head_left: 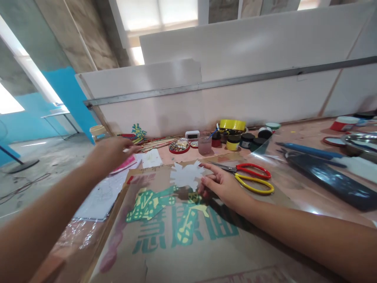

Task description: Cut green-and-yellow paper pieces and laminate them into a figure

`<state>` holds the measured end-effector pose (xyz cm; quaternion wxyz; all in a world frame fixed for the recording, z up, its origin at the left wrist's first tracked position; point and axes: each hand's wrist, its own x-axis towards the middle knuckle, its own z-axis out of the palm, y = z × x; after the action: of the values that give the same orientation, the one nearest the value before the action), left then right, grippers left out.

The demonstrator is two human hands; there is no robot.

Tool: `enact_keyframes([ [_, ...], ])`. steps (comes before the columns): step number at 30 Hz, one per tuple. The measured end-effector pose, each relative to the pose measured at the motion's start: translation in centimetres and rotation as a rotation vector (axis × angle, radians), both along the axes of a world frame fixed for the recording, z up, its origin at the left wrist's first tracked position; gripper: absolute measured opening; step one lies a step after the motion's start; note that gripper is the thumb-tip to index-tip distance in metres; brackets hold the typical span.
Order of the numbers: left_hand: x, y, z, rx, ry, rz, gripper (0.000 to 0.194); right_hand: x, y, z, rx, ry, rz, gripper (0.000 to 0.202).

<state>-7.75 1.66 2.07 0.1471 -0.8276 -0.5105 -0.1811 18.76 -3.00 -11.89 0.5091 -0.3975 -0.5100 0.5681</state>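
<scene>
The bench (pixel 312 129) fills the lower and right parts of the frame. A flat sheet of cardboard (pixel 165 267) covers its middle, presumably to shield it from paint and give a work surface. At centre, the right grip (pixel 222 186) is closed on the right edge of a white spiky cutout (pixel 186 177), thumb on top; an edge hold likely leaves its face uncovered. The left grip (pixel 118 153), left of centre, reaches over the pink paper (pixel 125 163) with fingers bent; whether it holds anything, I cannot tell. Scissors (pixel 235 169) lie just beside the right grip, handles pointing right, seemingly parked within easy reach. Two green-and-yellow pieces (pixel 147 206) (pixel 186 226) lie flat below the cutout, apparently spread so their patterns show. Paint jars (pixel 233 143) and a cup of cloudy liquid (pixel 205 146) stand farther back, probably to avoid knocks.
</scene>
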Motion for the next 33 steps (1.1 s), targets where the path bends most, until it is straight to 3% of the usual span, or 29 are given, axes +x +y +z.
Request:
enact_keyframes([
  [5, 6.5, -0.8, -6.0, -0.083, 0.231, -0.4, 0.083, 0.5, 0.4, -0.3, -0.035, 0.135, -0.031, 0.069],
  [8, 8.2, -1.2, -8.2, -0.102, 0.158, -0.481, 0.047, 0.8, 0.1, -0.2, -0.022, 0.183, -0.013, 0.059],
  [12, 7.9, -0.4, -8.8, -0.319, -0.315, -0.322, 0.026, 0.8, 0.1, -0.1, 0.075, 0.161, -0.094, 0.043],
  [14, 7.6, -0.1, -9.1, -0.504, -0.617, -0.226, 0.029, 0.6, 0.2, -0.1, 0.101, 0.091, -0.14, 0.043],
  [17, 7.7, -0.2, -10.2, -0.684, -0.86, -0.159, 0.037, 0.2, 0.2, -0.1, 0.074, -0.054, -0.018, 0.043],
  [19, 8.0, -0.5, -11.0, -0.739, -0.937, -0.18, 0.036, -0.1, -0.1, 0.0, 0.055, -0.161, 0.064, 0.04],
  [22, 8.2, -0.8, -11.9, -0.781, -1.013, -0.264, 0.029, -0.1, -0.6, 0.2, 0.041, -0.235, 0.071, 0.043],
  [28, 8.2, -0.7, -12.5, -0.73, -0.996, -0.425, 0.024, 0.4, -0.4, -0.2, -0.04, -0.065, 0.042, 0.053],
  [33, 8.4, -0.2, -12.7, -0.7, -1.051, -0.32, 0.056, 0.5, -0.3, -0.1, -0.014, 0.006, 0.104, 0.045],
])
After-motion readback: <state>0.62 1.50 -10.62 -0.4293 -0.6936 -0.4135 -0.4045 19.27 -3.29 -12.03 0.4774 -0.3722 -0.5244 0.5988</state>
